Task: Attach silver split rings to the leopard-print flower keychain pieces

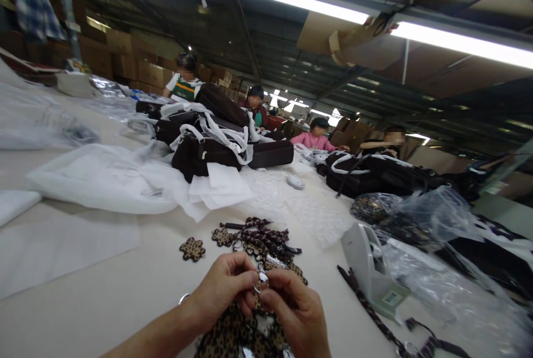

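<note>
On the left of the counter [104, 297] lie white fabric sheets [100, 177], at about ten o'clock from the hands. A lone leopard-print flower charm [192, 249] rests just left of a heap of leopard-print charms and straps [258, 241], which sits at twelve o'clock from the hands. The left hand [222, 288] has its fingers [245, 279] curled closed, pinching a small metal ring [262, 277] at its left side. The right hand [295, 313] meets it, fingers bent tight on the same ring from the right. Below the hands, at six o'clock, hang more leopard-print pieces [233, 338]. At three o'clock stands a white tape dispenser [370, 269], with clear plastic bags [437, 236] beyond. Dark bags [220, 144] and seated people sit farther back.
</note>
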Motion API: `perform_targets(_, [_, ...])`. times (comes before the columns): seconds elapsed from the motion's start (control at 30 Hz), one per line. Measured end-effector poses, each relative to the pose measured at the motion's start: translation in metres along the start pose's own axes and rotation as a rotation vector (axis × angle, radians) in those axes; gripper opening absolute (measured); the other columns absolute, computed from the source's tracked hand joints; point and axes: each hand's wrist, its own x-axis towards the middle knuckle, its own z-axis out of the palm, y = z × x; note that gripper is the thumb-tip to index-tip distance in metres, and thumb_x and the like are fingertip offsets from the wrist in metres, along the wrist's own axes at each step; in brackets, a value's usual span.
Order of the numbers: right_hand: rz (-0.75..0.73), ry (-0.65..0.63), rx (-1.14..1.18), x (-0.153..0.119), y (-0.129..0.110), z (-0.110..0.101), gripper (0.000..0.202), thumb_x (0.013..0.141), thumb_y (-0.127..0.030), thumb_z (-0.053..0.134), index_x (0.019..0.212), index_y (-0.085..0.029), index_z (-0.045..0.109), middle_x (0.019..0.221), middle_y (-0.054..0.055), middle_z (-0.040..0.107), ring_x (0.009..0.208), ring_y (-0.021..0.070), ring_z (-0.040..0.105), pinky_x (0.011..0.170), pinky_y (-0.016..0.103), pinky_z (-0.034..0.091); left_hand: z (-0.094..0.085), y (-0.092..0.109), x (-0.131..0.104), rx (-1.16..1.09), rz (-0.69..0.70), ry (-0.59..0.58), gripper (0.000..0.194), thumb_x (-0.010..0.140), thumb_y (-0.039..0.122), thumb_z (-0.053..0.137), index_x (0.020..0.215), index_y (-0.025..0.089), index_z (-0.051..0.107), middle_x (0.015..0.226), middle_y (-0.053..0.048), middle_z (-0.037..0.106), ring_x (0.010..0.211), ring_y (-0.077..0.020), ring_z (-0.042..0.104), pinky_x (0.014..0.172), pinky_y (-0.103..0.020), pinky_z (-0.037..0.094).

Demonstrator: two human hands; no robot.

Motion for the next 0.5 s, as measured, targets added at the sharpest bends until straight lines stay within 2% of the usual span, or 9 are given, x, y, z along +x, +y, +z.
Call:
perform_targets(0.07, [-0.008,0.033,-0.005,-0.001,0.002,0.0,0.018,0.075,-0.037,0.075,0.086,-0.023,0.072,0.073,0.003,0.074,0.061,0.0185,0.066,0.058,0.025,0.056,0.001,0.001,-0.001,-0.042,-0.02,-0.001,0.036,0.064,0.044,0.076,0.069,0.016,0.054,0.051,0.001,0.061,0.042,-0.0087,0.052,0.042,-0.019,0.045])
perform_targets(0.17, [-0.005,0.006,0.028,-0.002,0.004,0.001,0.016,0.078,-0.036,0.073,0.089,-0.024,0.072,0.073,0.002,0.075,0.063,0.0191,0.068,0.059,0.025,0.057,0.001,0.003,-0.003,-0.079,-0.026,-0.001,0.04,0.062,0.046,0.079,0.068,0.016,0.053,0.051,0.0,0.062,0.041,-0.0084,0.053,0.041,-0.018,0.044])
perform_targets(0.27, [-0.052,-0.027,-0.053,-0.002,0.005,0.001,0.012,0.08,-0.033,0.07,0.089,-0.025,0.073,0.072,0.001,0.075,0.059,0.0183,0.067,0.057,0.024,0.056,0.0,0.002,-0.004,-0.118,-0.04,-0.007,0.043,0.06,0.047,0.081,0.068,0.016,0.053,0.052,0.0,0.063,0.041,-0.0082,0.053,0.04,-0.017,0.043])
perform_targets(0.43, [-0.163,0.113,-0.193,-0.004,0.005,0.008,0.01,0.08,-0.035,0.069,0.085,-0.029,0.075,0.075,0.001,0.076,0.064,0.018,0.068,0.061,0.021,0.055,-0.002,-0.003,-0.002,-0.203,-0.094,-0.011,0.044,0.059,0.046,0.082,0.068,0.016,0.052,0.05,0.001,0.061,0.04,-0.0066,0.05,0.041,-0.016,0.042])
perform_targets(0.5, [-0.18,0.127,-0.199,-0.005,0.007,0.01,0.011,0.08,-0.037,0.068,0.084,-0.029,0.075,0.074,0.0,0.075,0.062,0.0173,0.068,0.06,0.02,0.054,-0.003,-0.005,-0.001,-0.212,-0.113,0.003,0.045,0.057,0.046,0.083,0.068,0.016,0.051,0.05,0.0,0.062,0.041,-0.0071,0.051,0.041,-0.016,0.042])
